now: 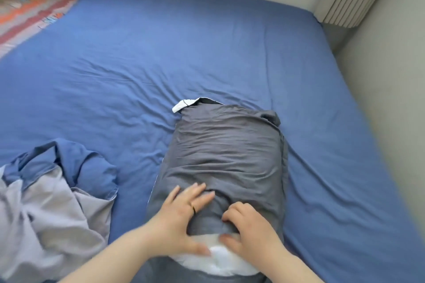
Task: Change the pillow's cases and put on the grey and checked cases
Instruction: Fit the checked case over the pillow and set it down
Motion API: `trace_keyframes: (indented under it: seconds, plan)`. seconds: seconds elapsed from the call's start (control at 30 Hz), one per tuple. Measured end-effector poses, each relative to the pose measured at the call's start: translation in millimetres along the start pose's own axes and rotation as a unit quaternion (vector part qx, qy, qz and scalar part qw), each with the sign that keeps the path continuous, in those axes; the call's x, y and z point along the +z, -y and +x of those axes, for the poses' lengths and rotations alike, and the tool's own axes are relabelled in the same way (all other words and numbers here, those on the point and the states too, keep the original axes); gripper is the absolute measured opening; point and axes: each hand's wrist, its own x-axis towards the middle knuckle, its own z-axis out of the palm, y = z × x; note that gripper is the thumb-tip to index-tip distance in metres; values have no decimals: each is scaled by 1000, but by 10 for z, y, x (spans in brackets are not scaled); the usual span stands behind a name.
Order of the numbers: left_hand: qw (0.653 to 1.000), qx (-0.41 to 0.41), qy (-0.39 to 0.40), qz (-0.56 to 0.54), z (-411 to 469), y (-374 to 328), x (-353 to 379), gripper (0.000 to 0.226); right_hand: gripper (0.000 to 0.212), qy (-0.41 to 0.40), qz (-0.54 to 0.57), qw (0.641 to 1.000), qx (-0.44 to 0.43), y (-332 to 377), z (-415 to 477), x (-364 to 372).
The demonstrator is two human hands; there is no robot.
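One pillow is in hand, and we judge its re-casing nearly complete. The dark grey cotton pillowcase [227,145] lies lengthwise on the blue-sheeted bed [184,41], right of centre and near us. It covers the soft white pillow [220,259] along almost its whole length. Only the near end of the pillow shows bare, bulging out of the case opening. A small white label [180,106] sticks out at the far left corner of the case.

We note the left hand [184,220] flat on the case beside the opening, fingers straight and spread, thumb on the bare pillow end. It presses and grasps nothing. The right hand [248,230] sits just beside it, fingers curled into the hem of the case and apparently gripping the cloth; blur leaves some doubt.

A crumpled heap of blue and pale grey fabric [57,190] lies at the near left, apart from the pillow. We take it for a removed case but cannot confirm this.

Work left, as we judge it: draw the hem over the bare end, close the opening, then fit the checked case. No checked case and no second pillow are in view.
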Motion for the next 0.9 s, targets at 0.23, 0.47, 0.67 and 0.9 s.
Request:
trace_keyframes:
  seconds: [0.23,0.47,0.67,0.9]
  plan:
    - [972,-66,-107,198,-107,-284,154,100,5,-121,30,992,-16,199,-85,-33]
    - [967,-109,-141,183,-160,-124,300,93,5,-63,69,991,-94,262,-573,292]
    - [950,80,-210,218,-569,-64,424,33,23,39,2,998,43,148,-587,478]
    - [959,64,-185,203,-924,179,576,46,23,187,28,982,15,210,-638,521]
